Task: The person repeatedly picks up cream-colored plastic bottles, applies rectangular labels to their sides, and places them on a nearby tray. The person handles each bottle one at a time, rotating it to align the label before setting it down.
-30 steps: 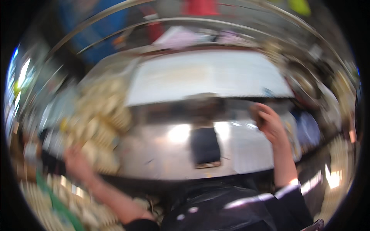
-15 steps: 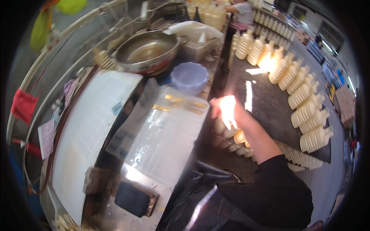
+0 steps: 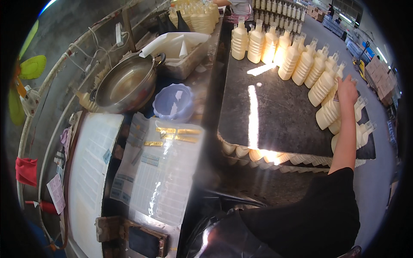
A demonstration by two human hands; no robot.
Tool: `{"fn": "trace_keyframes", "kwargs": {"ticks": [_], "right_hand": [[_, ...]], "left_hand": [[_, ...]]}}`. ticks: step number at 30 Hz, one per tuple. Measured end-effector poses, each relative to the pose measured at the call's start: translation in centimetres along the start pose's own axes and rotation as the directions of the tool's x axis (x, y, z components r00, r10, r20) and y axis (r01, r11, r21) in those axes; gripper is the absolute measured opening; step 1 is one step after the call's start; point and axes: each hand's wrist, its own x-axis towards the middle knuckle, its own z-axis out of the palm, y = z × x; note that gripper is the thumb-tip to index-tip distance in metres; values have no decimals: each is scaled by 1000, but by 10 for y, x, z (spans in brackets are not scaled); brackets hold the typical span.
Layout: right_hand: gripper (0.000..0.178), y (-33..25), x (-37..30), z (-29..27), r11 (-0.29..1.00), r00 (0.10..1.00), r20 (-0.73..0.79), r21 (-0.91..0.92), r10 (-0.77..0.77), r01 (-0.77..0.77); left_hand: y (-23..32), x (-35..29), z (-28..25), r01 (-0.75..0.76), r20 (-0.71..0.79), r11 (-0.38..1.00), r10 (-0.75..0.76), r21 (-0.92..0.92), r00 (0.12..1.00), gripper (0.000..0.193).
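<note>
My right arm reaches across to the far right, and my right hand is closed around the upper part of a cream ribbed bottle. Part of that bottle is hidden behind the hand and forearm. It is among a curved row of similar bottles along the far and right edges of a dark board. Beside it, towards the far side, another cream bottle leans at a slant. Nearer me, one more bottle is partly covered by my forearm. My left hand is out of view.
On the left bench lie a clear sheet with gold strips, a scalloped lilac bowl, a large metal pan and a dark pad. More bottles stand under the board. A person is at the far end.
My right hand has moved from above the board's left edge to the bottles at its right. The view has swung to the right.
</note>
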Motion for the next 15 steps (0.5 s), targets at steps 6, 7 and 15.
{"fn": "trace_keyframes", "kwargs": {"ticks": [6,7,15], "right_hand": [[40,-3,-15,-15,995,999,-29,103,14,-11],[38,15,-6,-6,992,1000,-9,124,-15,16],[18,-31,-101,-40,778,933,-95,526,-347,343]], "left_hand": [[64,-3,30,3,168,959,46,-282,985,34],[75,-12,38,33,213,932,48,-360,976,34],[197,-92,30,470,587,422,203,-775,784,18]]}}
